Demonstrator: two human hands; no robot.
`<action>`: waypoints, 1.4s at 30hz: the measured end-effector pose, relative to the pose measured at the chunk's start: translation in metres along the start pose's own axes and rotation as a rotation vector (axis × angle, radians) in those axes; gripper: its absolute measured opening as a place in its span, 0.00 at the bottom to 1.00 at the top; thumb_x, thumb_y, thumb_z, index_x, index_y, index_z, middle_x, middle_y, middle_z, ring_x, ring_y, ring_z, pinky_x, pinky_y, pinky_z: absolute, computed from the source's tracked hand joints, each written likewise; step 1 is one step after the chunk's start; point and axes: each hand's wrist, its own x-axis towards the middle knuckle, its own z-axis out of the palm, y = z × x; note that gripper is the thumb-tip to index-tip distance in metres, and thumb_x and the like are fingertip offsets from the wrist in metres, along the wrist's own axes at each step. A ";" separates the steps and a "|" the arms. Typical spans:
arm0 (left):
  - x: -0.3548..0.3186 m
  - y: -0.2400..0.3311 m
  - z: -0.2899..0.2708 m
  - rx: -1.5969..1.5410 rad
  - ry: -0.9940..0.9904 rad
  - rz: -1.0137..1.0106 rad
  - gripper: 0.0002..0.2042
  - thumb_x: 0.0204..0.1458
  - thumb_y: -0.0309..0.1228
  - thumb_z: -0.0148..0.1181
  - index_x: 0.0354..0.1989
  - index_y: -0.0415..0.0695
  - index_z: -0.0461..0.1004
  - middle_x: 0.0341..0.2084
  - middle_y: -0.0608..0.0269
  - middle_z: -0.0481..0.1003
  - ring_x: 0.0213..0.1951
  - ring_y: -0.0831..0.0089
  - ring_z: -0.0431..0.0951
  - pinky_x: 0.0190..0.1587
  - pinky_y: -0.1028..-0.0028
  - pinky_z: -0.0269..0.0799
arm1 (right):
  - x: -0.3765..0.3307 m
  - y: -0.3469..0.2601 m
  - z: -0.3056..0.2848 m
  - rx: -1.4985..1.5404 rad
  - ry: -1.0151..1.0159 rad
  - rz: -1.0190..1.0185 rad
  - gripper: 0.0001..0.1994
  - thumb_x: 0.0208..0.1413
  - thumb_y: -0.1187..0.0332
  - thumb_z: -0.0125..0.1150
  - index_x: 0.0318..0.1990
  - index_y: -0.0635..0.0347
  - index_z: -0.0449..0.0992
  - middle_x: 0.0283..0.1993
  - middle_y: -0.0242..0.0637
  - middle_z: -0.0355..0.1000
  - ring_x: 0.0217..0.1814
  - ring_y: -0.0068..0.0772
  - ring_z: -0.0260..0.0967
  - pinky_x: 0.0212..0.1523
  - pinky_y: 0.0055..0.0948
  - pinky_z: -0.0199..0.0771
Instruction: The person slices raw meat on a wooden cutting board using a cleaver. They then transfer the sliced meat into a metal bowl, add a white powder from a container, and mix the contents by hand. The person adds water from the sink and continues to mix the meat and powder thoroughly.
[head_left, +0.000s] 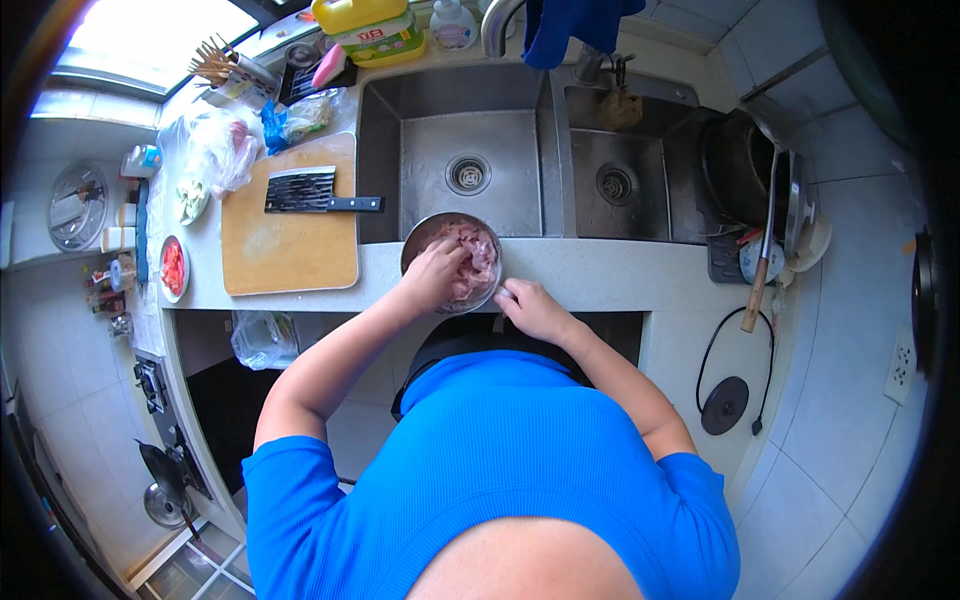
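Observation:
A round metal bowl point(411, 240) of pale pink raw meat slices point(482, 262) sits at the counter's front edge, just before the large sink. My left hand point(437, 270) reaches into it, its fingers curled into the meat and partly hidden there. With thumb and fingers closed, my right hand point(532, 308) grips the bowl's rim on its right side. To the left lies a wooden cutting board point(290, 245), and on it rests a cleaver point(305, 190) with a black handle pointing right.
Behind the bowl is a large steel sink point(425, 135); a smaller sink point(640, 185) adjoins it. Left of the board stand a dish of red pieces point(174, 268) and one of pale green pieces point(192, 200). At right, a dark pot point(735, 160) and a wooden-handled utensil point(757, 290) lean together.

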 end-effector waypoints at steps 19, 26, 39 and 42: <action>-0.005 -0.023 0.000 0.064 -0.169 0.051 0.09 0.37 0.27 0.60 0.30 0.42 0.79 0.30 0.52 0.77 0.38 0.55 0.77 0.44 0.61 0.72 | 0.000 0.009 0.002 0.027 -0.053 0.000 0.12 0.57 0.66 0.55 0.31 0.70 0.68 0.33 0.58 0.71 0.38 0.60 0.70 0.39 0.45 0.69; 0.012 -0.001 0.002 -0.053 -0.059 -0.054 0.19 0.39 0.23 0.59 0.43 0.39 0.65 0.37 0.43 0.72 0.42 0.44 0.72 0.42 0.56 0.69 | -0.002 0.004 0.003 0.029 -0.058 0.020 0.12 0.57 0.66 0.55 0.32 0.69 0.69 0.33 0.58 0.71 0.38 0.59 0.70 0.39 0.45 0.69; 0.008 0.004 -0.003 -0.477 0.090 -0.100 0.03 0.34 0.16 0.51 0.17 0.37 0.67 0.18 0.52 0.71 0.27 0.52 0.73 0.28 0.63 0.66 | -0.003 0.010 0.004 0.004 -0.040 0.005 0.12 0.57 0.66 0.55 0.32 0.69 0.69 0.33 0.57 0.71 0.38 0.60 0.70 0.38 0.45 0.70; 0.006 0.004 -0.001 -0.401 0.103 -0.078 0.04 0.33 0.15 0.50 0.18 0.37 0.66 0.18 0.51 0.70 0.24 0.54 0.72 0.26 0.63 0.64 | -0.004 0.009 0.005 0.011 -0.032 -0.004 0.11 0.57 0.66 0.55 0.32 0.69 0.69 0.33 0.57 0.71 0.38 0.60 0.70 0.38 0.44 0.70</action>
